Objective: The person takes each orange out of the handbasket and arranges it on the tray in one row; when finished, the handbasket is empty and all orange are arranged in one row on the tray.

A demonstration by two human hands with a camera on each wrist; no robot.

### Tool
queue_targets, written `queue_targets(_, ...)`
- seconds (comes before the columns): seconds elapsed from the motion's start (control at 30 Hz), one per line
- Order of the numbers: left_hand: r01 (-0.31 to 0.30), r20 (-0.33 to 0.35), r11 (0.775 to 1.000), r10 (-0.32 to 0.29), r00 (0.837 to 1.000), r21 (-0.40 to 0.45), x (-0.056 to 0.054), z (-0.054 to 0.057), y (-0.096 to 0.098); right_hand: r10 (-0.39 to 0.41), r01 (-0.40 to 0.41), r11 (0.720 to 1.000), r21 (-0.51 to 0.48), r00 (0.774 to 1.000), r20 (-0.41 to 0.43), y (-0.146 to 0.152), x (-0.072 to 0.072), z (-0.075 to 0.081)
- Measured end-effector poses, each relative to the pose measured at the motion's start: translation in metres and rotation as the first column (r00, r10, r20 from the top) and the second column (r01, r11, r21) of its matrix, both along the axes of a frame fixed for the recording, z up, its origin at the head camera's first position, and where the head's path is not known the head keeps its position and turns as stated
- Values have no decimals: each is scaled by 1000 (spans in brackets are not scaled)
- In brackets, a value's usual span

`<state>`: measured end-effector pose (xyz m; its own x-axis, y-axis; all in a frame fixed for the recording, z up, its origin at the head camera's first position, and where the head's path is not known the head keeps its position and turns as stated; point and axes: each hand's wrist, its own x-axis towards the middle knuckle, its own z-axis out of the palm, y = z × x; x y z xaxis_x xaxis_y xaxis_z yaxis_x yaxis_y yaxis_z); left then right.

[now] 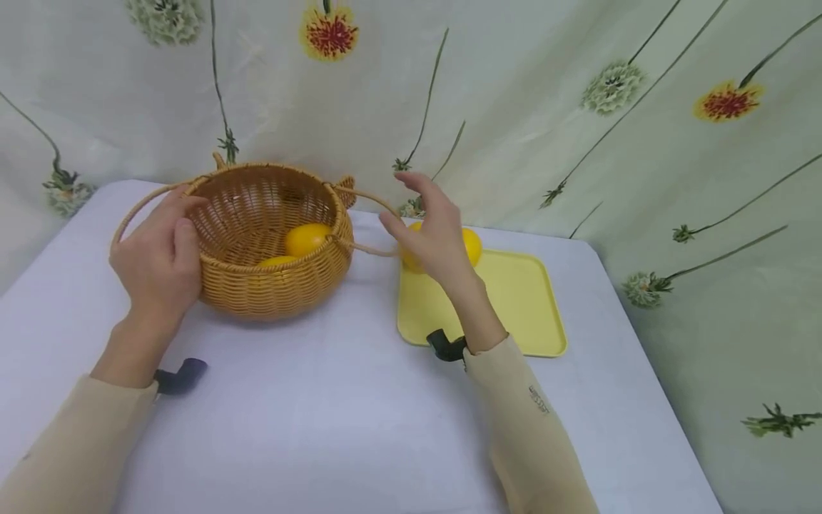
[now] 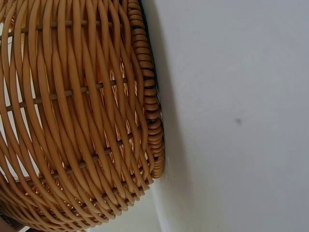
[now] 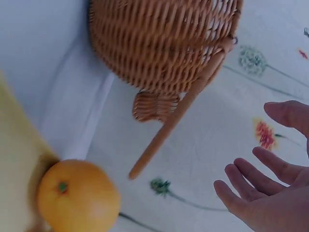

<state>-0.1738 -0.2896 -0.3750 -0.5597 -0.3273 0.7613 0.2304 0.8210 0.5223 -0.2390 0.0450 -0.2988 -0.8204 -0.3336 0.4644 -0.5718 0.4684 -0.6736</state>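
A: Where does the fruit stand?

B: One orange [image 1: 472,246] sits at the far edge of the yellow tray [image 1: 514,300], just right of the wicker basket [image 1: 276,285]. Two more oranges [image 1: 307,238] lie inside the basket.

A: And the hands?

B: The right hand [image 1: 433,235] hovers over the tray's orange with fingers spread and relaxed, holding nothing. The left hand [image 1: 160,260] rests against the basket's left side, thumb at the rim, fingers seemingly curled on the wall.

A: What could go wrong?

B: I'd judge the loose basket handle [image 1: 369,246] the main nuisance: it juts toward the tray, right beside the open hand, so a careless reach could snag it and tug the basket. The round orange could also roll off the shallow tray if nudged.

A: Anything unclear?

B: The hand covers most of the tray's orange from the head view. The left wrist view shows only weave and tablecloth [image 2: 231,121], so how firmly that hand grips is hard to tell.
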Motion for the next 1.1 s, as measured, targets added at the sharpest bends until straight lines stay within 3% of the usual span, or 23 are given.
queue_targets(0.17,-18,11,1000,18,1000,8,5,-2,-5,188,-186,982,-31,972,138,-50,2,30)
queue_targets(0.3,-14,-1,1000,14,1000,11,4,-5,-5,250,-273,959,74,940,234,-79,-3,38)
queue_targets(0.37,-7,-8,1000,7,1000,4,2,-6,-4,300,-341,934,111,912,281,-89,-6,38)
queue_targets(0.5,-3,-11,1000,3,1000,-2,1,-7,-2,407,-489,863,130,824,394,-100,-13,33)
queue_targets(0.57,2,-14,1000,-2,1000,-1,0,-8,-1,429,-533,832,154,794,431,-103,-15,31)
queue_targets(0.7,9,-23,1000,-9,1000,-6,-1,-7,1,422,-563,798,216,778,466,-109,-18,29)
queue_targets(0.83,6,-20,1000,-7,1000,-24,-1,-6,0,394,-596,760,258,739,546,-121,-18,32)
queue_targets(0.93,7,-16,999,-8,1000,-38,-1,-4,-2,329,-599,683,419,763,556,-133,-16,35)
queue_targets(1.03,9,-22,999,-10,1000,-40,-1,-3,-3,284,-572,584,575,808,516,-143,-13,38)
queue_targets(1.1,9,-25,999,-10,1000,-37,-1,-3,-3,257,-567,551,612,813,522,-148,-11,39)
